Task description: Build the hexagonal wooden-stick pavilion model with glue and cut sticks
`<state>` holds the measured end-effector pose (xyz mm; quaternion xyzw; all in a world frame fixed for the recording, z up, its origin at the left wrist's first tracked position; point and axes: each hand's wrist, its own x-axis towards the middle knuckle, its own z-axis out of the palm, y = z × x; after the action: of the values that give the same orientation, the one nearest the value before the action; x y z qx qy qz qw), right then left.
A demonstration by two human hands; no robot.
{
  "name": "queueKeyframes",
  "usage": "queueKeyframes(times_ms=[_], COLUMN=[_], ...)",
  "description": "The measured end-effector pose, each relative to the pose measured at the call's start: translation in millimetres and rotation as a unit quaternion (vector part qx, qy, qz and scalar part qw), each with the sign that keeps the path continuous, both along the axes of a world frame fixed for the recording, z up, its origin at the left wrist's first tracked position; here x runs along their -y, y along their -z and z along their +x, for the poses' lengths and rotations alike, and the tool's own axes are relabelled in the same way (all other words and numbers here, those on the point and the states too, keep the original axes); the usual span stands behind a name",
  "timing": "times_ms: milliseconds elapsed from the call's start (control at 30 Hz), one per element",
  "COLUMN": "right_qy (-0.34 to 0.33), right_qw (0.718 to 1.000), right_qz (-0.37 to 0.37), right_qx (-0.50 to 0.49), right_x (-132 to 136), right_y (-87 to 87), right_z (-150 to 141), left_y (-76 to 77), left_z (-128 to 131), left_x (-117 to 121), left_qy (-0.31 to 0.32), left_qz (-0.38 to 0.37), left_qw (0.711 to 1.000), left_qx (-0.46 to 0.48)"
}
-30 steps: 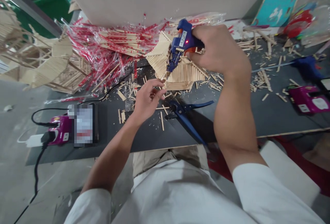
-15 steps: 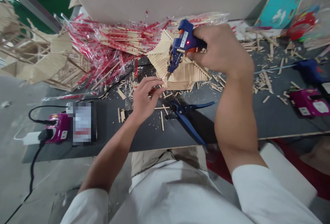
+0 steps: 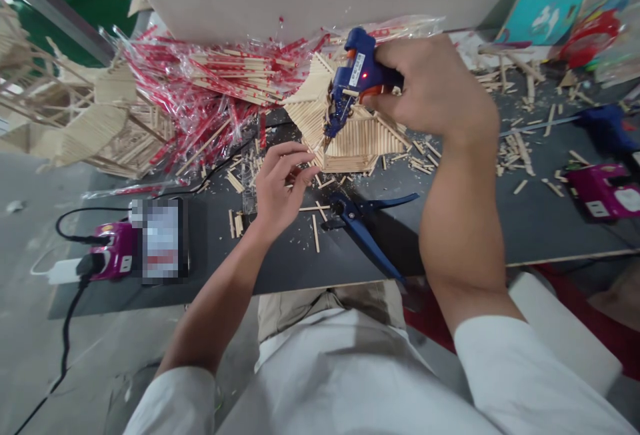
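My right hand (image 3: 430,85) is wrapped round the handle of a blue hot glue gun (image 3: 357,71) with a lit red light. Its nozzle points down at the near left corner of a model built of thin wooden sticks (image 3: 363,141). Beside that corner, my left hand (image 3: 283,185) has its fingers curved and the thumb apart from them. The fingertips are close to the nozzle and the model's edge; I see nothing clearly held between them. Just in front of the model lie blue-handled cutters (image 3: 363,231) and a few loose sticks (image 3: 316,233).
Red-and-clear wrapped sticks (image 3: 215,81) are heaped behind. A larger stick structure (image 3: 95,128) stands at left, near a phone (image 3: 163,241) and a purple power adapter (image 3: 116,251). At right are another blue glue gun (image 3: 607,128), a second purple adapter (image 3: 603,191) and stick scraps (image 3: 517,155).
My left hand has drawn slightly back to the left from the nozzle, its fingertips still near the model's corner. My right hand keeps the glue gun in nearly the same place.
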<state>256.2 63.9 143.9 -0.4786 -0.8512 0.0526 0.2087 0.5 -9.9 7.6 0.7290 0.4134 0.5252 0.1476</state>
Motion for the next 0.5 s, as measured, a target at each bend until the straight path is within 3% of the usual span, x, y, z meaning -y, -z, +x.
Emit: queueKeyframes(times_ms=[233, 500], right_qy=[-0.004, -0.011], right_qw=[1.0, 1.0], right_qz=[-0.004, 0.005], right_qx=[0.009, -0.008], right_x=[0.1, -2.7], right_y=[-1.8, 0.6], right_z=[-3.2, 0.4], left_y=[-0.5, -0.2], left_z=[0.0, 0.3], left_x=[-1.0, -0.2], left_qy=[0.026, 0.014], left_qz=[0.008, -0.018], left_qw=[1.0, 1.0], left_qx=[0.015, 0.002])
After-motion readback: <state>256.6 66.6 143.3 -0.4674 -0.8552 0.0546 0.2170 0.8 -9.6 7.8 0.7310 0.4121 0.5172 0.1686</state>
